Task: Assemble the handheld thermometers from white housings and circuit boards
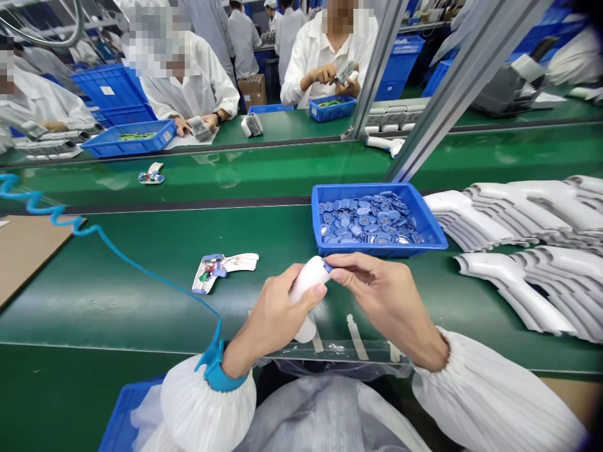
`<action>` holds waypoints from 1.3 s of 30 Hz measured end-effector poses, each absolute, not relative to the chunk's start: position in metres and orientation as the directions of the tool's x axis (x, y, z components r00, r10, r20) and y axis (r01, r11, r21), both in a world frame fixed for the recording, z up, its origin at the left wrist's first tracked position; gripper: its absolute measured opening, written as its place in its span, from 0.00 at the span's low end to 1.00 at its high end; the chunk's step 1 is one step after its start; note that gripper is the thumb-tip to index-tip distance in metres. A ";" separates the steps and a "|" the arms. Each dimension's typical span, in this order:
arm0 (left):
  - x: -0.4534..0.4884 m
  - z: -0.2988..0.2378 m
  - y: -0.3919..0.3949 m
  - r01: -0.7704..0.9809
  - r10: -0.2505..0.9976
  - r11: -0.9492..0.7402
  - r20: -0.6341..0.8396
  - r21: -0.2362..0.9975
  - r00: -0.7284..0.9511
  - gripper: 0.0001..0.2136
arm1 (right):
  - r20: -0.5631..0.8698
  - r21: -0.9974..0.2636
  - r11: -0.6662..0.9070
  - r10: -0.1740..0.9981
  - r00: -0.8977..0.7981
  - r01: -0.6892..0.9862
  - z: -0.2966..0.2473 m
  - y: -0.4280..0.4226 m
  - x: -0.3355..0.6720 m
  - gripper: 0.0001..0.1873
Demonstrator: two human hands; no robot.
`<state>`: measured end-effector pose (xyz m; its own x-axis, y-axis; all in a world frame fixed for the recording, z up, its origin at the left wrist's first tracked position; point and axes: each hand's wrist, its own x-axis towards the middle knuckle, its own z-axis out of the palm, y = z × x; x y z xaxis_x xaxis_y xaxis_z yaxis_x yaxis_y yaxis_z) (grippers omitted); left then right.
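Observation:
My left hand point(282, 304) is wrapped round a white plastic housing point(308, 278), held over the near edge of the green bench. At the upper end of that housing, my right hand point(381, 289) pinches a small blue cap point(327, 266) between thumb and fingers; the cap touches the housing's opening. Just behind my hands stands a blue bin point(377, 250) with many small blue plastic parts point(365, 216). To the left lies an opened gun-shaped half shell point(226, 270) with wires and blue pieces in it.
Stacked white gun-shaped shells point(522, 270) fill the right side. A coiled blue cord point(141, 269) runs to the wristband point(221, 370) on my left wrist. A slanted metal post point(452, 88) rises behind the bin. Co-workers point(188, 81) sit across the green conveyor point(264, 166).

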<state>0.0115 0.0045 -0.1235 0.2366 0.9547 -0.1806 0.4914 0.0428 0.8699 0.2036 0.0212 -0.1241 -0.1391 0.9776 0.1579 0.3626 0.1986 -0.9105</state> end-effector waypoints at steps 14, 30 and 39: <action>0.025 -0.131 -0.005 0.704 0.918 -0.342 0.061 0.622 0.392 0.12 | 0.222 -0.791 0.276 0.961 -0.164 0.546 -0.136 -0.012 0.208 0.11; 0.035 -0.160 -0.011 0.684 0.988 -0.120 0.157 0.719 0.009 0.18 | -0.317 -0.869 -0.182 0.918 -0.237 0.460 -0.141 -0.036 0.206 0.22; 0.039 -0.183 0.016 0.413 0.915 -0.090 0.239 0.906 -0.325 0.22 | -0.449 -0.866 -0.327 0.843 -0.298 0.379 -0.158 -0.016 0.198 0.22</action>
<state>0.0387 0.0164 -0.1827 -0.3250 0.9151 0.2386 0.4131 -0.0896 0.9063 0.1976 -0.0160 -0.1578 -0.2979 0.8426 -0.4487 0.3791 -0.3270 -0.8657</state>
